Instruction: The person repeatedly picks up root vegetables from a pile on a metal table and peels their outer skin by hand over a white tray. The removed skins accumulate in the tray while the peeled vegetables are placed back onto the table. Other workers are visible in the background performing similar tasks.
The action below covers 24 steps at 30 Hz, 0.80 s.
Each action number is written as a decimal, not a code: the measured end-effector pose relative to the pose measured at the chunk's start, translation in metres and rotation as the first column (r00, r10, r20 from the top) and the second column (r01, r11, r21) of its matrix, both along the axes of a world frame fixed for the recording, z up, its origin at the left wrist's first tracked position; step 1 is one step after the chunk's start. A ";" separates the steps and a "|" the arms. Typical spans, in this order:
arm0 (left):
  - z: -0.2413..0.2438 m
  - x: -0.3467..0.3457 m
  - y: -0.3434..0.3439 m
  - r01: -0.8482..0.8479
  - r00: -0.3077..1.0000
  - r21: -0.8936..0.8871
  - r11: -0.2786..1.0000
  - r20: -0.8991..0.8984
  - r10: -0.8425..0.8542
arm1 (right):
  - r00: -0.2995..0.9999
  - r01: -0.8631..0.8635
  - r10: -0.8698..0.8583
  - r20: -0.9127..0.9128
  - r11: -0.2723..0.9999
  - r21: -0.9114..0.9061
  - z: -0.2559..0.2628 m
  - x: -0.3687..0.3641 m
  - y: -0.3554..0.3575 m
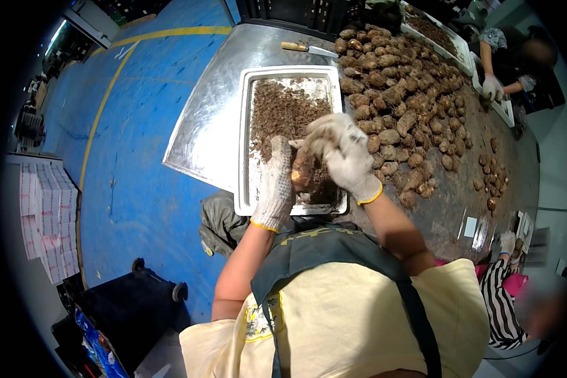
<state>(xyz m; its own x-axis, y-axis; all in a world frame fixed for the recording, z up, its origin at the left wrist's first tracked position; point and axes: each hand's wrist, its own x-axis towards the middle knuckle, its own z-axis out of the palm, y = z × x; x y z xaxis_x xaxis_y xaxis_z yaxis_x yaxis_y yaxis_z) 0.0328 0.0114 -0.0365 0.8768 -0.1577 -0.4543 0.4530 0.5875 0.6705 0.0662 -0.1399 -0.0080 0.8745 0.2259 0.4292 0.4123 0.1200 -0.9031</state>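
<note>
A brown taro corm [303,171] with a pale cut spot is held over a white foam tray [244,141]. My left hand [276,184], in a knitted glove with dotted grip, grips it from the left side. My right hand [347,151], in a soiled glove with a yellow cuff, bends its fingers over the corm's upper end. Those fingertips are blurred, and whether they grip the corm or a small tool cannot be seen. Loose brown fibrous peelings [283,111] cover much of the tray's floor.
A wooden-handled knife [309,49] lies beyond the tray on the metal table [208,118]. Right of the tray spreads a large heap of taro corms [397,104]. Two gloved co-workers [493,87] work along the table's right side. A black crate [293,16] stands at the far edge.
</note>
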 end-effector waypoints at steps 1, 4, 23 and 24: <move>0.004 -0.001 -0.002 -0.002 1.000 0.013 1.000 -0.019 0.002 | 0.991 0.087 -0.088 -0.100 0.996 -0.012 -0.010 0.006 -0.006; 0.010 -0.003 -0.001 0.012 0.999 0.062 0.998 -0.052 -0.009 | 0.961 0.183 -0.199 -0.192 0.978 -0.098 -0.016 0.010 -0.024; 0.012 0.006 0.008 0.037 0.999 -0.523 0.852 0.001 -0.043 | 0.933 0.303 -0.099 0.347 0.738 -0.603 0.009 -0.011 -0.022; 0.011 0.006 0.006 -0.021 0.999 -0.497 0.868 -0.046 -0.002 | 0.934 0.287 -0.087 0.346 0.759 -0.584 0.014 -0.016 -0.018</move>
